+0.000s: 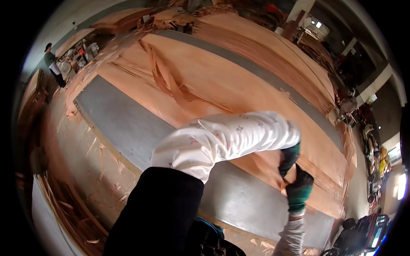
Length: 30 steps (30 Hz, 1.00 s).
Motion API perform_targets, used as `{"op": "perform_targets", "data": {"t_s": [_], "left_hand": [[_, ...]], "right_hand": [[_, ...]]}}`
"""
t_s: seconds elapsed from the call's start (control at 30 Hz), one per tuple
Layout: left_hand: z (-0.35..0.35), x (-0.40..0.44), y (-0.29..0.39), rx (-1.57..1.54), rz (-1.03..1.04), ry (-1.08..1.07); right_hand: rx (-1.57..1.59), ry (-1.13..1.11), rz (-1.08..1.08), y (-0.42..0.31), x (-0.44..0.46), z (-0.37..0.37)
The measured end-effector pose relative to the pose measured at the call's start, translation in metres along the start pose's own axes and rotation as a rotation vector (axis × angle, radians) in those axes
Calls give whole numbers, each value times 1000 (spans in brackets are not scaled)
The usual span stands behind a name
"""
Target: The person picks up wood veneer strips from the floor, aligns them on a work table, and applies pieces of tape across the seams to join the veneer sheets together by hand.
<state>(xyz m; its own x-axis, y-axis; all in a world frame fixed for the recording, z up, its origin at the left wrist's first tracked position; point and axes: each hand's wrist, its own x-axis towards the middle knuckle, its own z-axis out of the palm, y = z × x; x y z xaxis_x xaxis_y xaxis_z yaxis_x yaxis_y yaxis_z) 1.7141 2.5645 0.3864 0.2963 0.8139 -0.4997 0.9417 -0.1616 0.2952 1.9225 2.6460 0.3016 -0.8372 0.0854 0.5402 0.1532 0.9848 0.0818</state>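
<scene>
Both my hands wear dark green and black gloves and are close together over the near right edge of a stack of thin orange-brown wood veneer sheets [239, 94]. My left hand [289, 158] reaches across in a white patterned sleeve, its fingers bent down and closed on the veneer. Just below it, my right hand [300, 187] is closed, pinching the edge of a veneer sheet [265, 167] that bends up there. The gloves partly hide the gripped edge. A torn, curled strip of veneer [164, 74] lies farther left on the stack.
The stack rests on a long grey metal-topped table [124, 121]. Behind it rises another tall veneer pile [273, 55]. Veneer scraps litter the floor [100, 170]. A person [55, 66] stands at the far left. Upright boards [55, 217] are at the lower left, a vehicle [371, 232] at the lower right.
</scene>
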Motion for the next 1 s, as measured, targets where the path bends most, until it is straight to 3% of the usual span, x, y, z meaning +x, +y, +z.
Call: {"op": "perform_targets", "data": {"t_s": [0.07,0.13,0.2,0.23,0.27,0.3,0.33,0.37,0.4,0.47,0.5,0.57,0.6,0.63,0.7,0.77,0.8,0.83,0.87,0.9,0.97,1.0], "left_hand": [[-45,-38,15,-34,-115,185],[-74,-52,15,-22,-158,831],[-90,-58,22,49,-150,1428],[-87,-67,30,118,-120,1709],[-75,-67,34,134,-53,1858],[-61,-68,35,162,29,1999],[-40,-60,33,138,-21,2063],[-15,-51,31,103,-168,1999],[16,-40,26,51,-246,1951],[103,-6,2,-389,-406,1761],[147,2,3,-399,-586,1575],[243,17,-1,-489,-664,1383],[296,28,-1,-1290,-572,1466],[309,17,30,-895,-834,1289],[386,5,58,-1084,-994,1202],[468,-15,89,-1465,-940,1295],[501,-24,109,-1633,-974,1305],[494,-39,141,-1757,-1201,1155],[472,-41,169,-1921,-1563,1060],[460,-44,198,-2037,-1611,1132],[465,-55,231,-2271,-1709,994],[441,-61,241,-2336,-1730,947]], "right_hand": [[295,157,-44,71,13,11],[36,-43,-14,121,52,-26],[35,67,-46,195,86,-26],[152,-131,129,199,114,-51],[264,-333,305,206,133,-71],[417,-398,273,224,137,-67],[572,-459,242,249,140,-62],[726,-525,210,281,140,-56],[553,-754,139,307,145,-46],[-48,-962,-26,332,141,-22],[-149,-1075,-39,358,132,5],[461,-1340,275,445,86,107],[824,-1475,496,491,54,165],[852,-1570,465,476,46,164],[780,-1682,256,422,53,133],[681,-1680,145,409,71,115],[360,-1488,-160,409,85,97],[1,-1272,-389,377,108,49],[31,-1253,-286,398,118,48],[66,-1228,-183,419,129,47],[271,-1288,43,440,156,27],[169,-1052,-19,495,153,61]]}}
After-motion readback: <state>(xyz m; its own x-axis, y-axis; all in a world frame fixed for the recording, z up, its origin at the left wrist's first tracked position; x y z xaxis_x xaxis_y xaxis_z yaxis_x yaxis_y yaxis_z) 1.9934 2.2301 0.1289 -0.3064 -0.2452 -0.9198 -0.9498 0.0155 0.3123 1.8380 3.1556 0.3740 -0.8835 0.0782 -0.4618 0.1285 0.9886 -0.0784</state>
